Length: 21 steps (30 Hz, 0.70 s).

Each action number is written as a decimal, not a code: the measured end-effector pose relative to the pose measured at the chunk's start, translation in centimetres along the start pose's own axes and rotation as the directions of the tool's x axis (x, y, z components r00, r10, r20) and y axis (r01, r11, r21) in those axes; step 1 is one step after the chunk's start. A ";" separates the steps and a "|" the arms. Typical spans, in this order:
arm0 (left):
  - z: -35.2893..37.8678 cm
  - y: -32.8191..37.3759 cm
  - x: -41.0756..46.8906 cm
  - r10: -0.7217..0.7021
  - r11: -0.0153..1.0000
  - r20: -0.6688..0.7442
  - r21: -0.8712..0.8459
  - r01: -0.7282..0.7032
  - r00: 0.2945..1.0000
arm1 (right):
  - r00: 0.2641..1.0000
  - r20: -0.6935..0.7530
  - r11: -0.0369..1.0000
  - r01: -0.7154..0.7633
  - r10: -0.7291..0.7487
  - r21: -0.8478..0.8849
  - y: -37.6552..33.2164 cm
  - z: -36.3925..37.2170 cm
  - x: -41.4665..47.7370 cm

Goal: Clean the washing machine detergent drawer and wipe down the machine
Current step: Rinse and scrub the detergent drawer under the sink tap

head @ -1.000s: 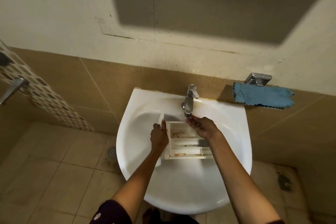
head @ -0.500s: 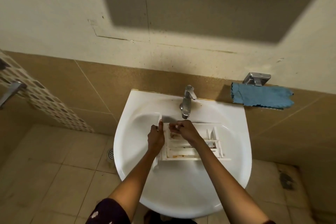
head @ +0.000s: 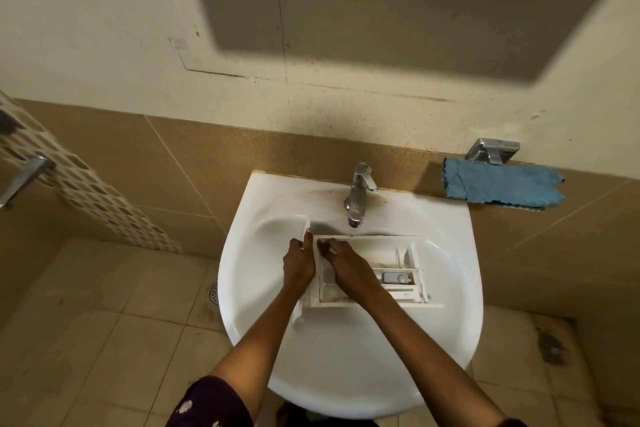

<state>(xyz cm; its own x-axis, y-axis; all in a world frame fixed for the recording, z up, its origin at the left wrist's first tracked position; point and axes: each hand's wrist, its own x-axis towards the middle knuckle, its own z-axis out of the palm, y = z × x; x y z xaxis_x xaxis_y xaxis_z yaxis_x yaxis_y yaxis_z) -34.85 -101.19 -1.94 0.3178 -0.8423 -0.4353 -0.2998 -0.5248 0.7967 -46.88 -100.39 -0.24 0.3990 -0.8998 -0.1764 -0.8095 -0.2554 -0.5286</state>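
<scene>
Frame centre: left hand [head: 299,267] grips drawer [head: 367,248] end. Right hand [head: 346,269] curled into compartment, pinch unclear. Best: brace firmly, scrub corners under tap [head: 358,199].

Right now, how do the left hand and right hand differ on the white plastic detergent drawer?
The left hand grips the white plastic detergent drawer from outside at its left end; the right hand reaches inside it. The left thumb points up along the end panel; the right fingers bend down into a compartment. Both touch the drawer over the white ceramic sink.
</scene>
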 end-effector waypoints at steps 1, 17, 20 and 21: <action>0.0 0.0 0.1 0.003 1.000 0.000 0.012 -0.003 1.000 | 1.000 -0.018 1.000 -0.009 0.009 0.004 -0.1 0.1 0.2; 0.1 0.0 0.0 -0.008 1.000 -0.004 0.004 0.008 1.000 | 0.996 -0.032 0.996 0.080 -0.081 -0.030 -0.7 1.2 -1.6; 0.2 0.1 0.0 -0.015 1.000 0.005 0.004 0.015 1.000 | 0.990 0.018 0.987 0.140 -0.139 -0.083 0.5 1.2 -2.8; 0.2 0.1 0.0 -0.020 1.000 0.010 0.007 0.020 1.000 | 0.992 0.015 0.989 0.130 -0.129 -0.072 1.1 1.0 -2.7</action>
<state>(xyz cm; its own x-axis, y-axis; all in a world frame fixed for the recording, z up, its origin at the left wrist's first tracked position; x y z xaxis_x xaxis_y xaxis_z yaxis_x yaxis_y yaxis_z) -35.02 -101.29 -1.94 0.3149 -0.8326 -0.4556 -0.2993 -0.5427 0.7848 -48.42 -97.86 -1.11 0.5064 -0.8540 -0.1192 -0.7798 -0.3946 -0.4859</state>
